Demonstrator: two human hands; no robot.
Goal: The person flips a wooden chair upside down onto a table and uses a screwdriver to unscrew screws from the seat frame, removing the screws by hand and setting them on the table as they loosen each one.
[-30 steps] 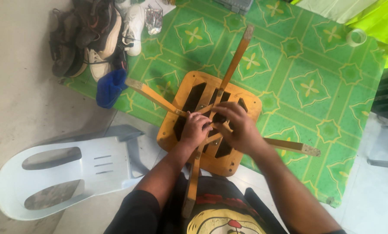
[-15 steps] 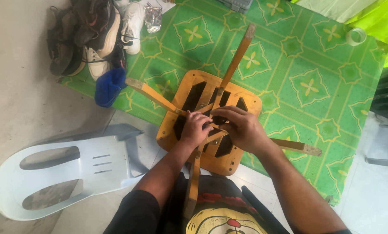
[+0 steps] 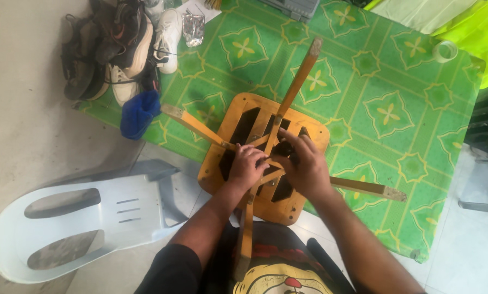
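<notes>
- The upturned yellow-orange wooden stool (image 3: 238, 130) lies at the centre, seat down on the green patterned floor mat (image 3: 396, 103), its four legs splayed toward 1, 4, 6 and 10 o'clock.
- The left hand (image 3: 246, 166) is curled around the crossbars where the legs meet.
- The right hand (image 3: 305, 163) grips the same joint from the 3 o'clock side, fingers bent over the wood.
- A white plastic chair (image 3: 75, 223) lies at 8 o'clock.
- A pile of worn shoes (image 3: 113, 49) sits at 11 o'clock, a blue cloth (image 3: 139, 113) just below it.
</notes>
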